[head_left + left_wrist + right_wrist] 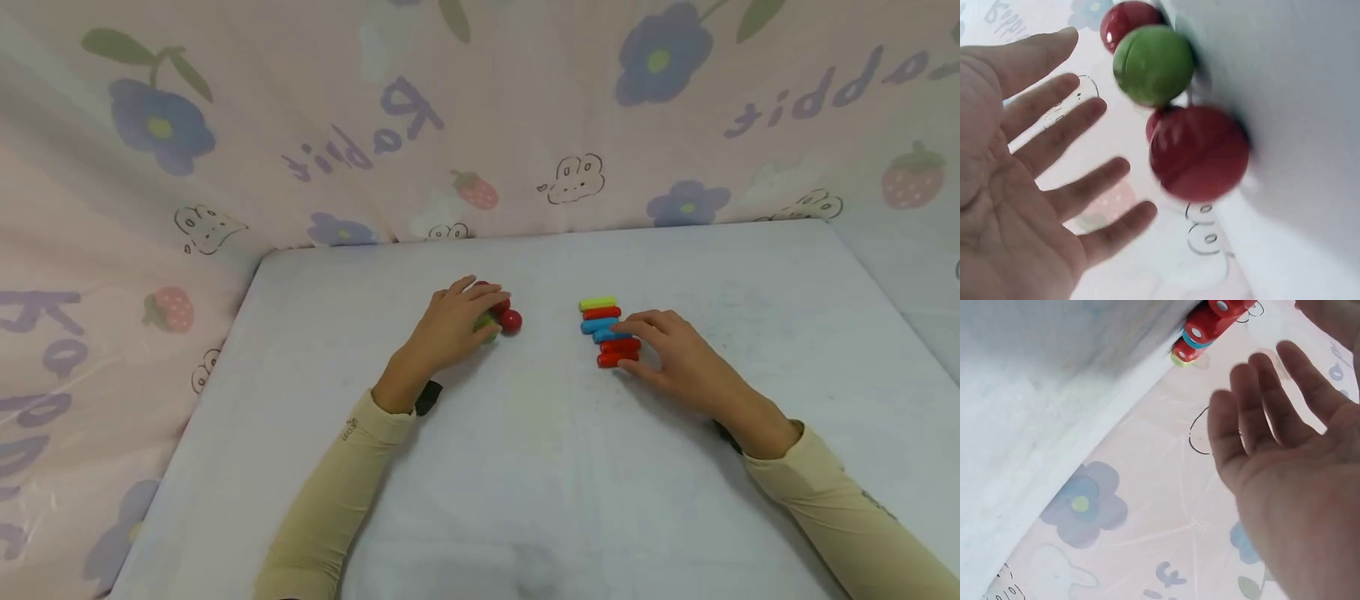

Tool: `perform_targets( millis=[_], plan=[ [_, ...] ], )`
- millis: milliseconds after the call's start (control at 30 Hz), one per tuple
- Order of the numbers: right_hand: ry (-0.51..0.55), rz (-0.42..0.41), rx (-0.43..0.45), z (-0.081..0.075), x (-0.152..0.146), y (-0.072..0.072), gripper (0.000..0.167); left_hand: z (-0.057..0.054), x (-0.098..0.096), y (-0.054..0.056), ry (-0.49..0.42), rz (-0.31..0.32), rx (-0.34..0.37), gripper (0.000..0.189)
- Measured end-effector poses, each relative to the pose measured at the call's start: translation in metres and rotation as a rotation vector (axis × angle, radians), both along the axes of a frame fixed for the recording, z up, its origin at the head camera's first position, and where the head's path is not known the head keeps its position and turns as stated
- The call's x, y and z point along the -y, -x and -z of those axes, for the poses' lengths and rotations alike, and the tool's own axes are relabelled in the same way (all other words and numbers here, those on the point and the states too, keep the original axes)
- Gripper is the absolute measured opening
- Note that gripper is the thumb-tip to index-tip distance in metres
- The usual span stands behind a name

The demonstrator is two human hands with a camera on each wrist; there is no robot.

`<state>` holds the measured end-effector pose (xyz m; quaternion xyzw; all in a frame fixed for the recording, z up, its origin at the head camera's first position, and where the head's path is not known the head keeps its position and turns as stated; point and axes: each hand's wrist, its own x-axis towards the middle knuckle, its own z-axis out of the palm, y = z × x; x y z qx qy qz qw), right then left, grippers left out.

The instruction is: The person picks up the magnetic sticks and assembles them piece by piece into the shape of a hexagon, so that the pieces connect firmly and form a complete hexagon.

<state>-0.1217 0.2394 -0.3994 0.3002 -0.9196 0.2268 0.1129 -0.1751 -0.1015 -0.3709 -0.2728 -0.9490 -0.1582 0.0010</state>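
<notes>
Left hand [450,329]: over and just beside a small bunch of balls on the white counter [525,467]. Fingers released; left wrist view has them spread and nearly straight, palm bare, gap between fingertips and balls. Nothing grasped.

Balls: red and green, bunched together left of centre. Nearest red ball [511,322] sits at the right edge of the bunch, clear of the hand in the head view. Left wrist view gives a green ball [1154,65] between a large-looking red one in front and another red one behind, with part of a third red one showing. Full count: can't tell, hand covers part of the bunch.

Right hand [686,362]: at the right side of a row of six short sticks. Fingers released, slightly bent, holding nothing. Head view overlaps index finger with the blue sticks and thumb with the nearest red; right wrist view has the fingertips apart from the row.

Row, far to near: yellow-green stick [597,304], red stick [602,313], two blue sticks [597,326], two more red sticks [617,360]. All lie flat, side by side, roughly crosswise, ends staggered; near ones sit further right. Row is right of the balls, bare counter between.

Rest: beige sleeves [330,492] on both arms, pink printed cloth [510,125] behind the counter with flowers, strawberries, rabbit faces.
</notes>
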Motion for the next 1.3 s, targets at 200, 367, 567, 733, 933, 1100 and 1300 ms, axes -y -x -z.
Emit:
perform_targets(
  millis=[200, 367, 567, 733, 933, 1100, 1300],
  plan=[
    [-0.041, -0.002, 0.069, 0.002, 0.003, -0.004, 0.042, 0.006, -0.009, 0.003, 0.014, 0.077, -0.01, 0.043],
    [-0.055, -0.023, 0.053, 0.004, 0.005, -0.005, 0.039, 0.007, -0.011, 0.005, 0.019, 0.105, -0.029, 0.042],
    [-0.074, -0.018, 0.04, 0.005, 0.006, -0.005, 0.036, 0.011, -0.013, 0.007, 0.029, 0.129, -0.036, 0.041],
    [-0.093, -0.012, 0.041, 0.005, 0.007, -0.006, 0.035, 0.015, -0.014, 0.006, 0.038, 0.126, -0.024, 0.04],
    [-0.103, -0.003, 0.098, 0.005, 0.008, -0.005, 0.034, 0.017, -0.013, 0.005, 0.023, 0.095, -0.039, 0.034],
    [-0.111, 0.004, 0.144, 0.003, 0.007, -0.005, 0.033, 0.017, -0.014, 0.006, 0.028, 0.074, -0.031, 0.033],
    [-0.135, 0.015, 0.141, 0.003, 0.006, -0.005, 0.034, 0.018, -0.015, 0.006, 0.023, 0.068, -0.019, 0.035]
  ],
)
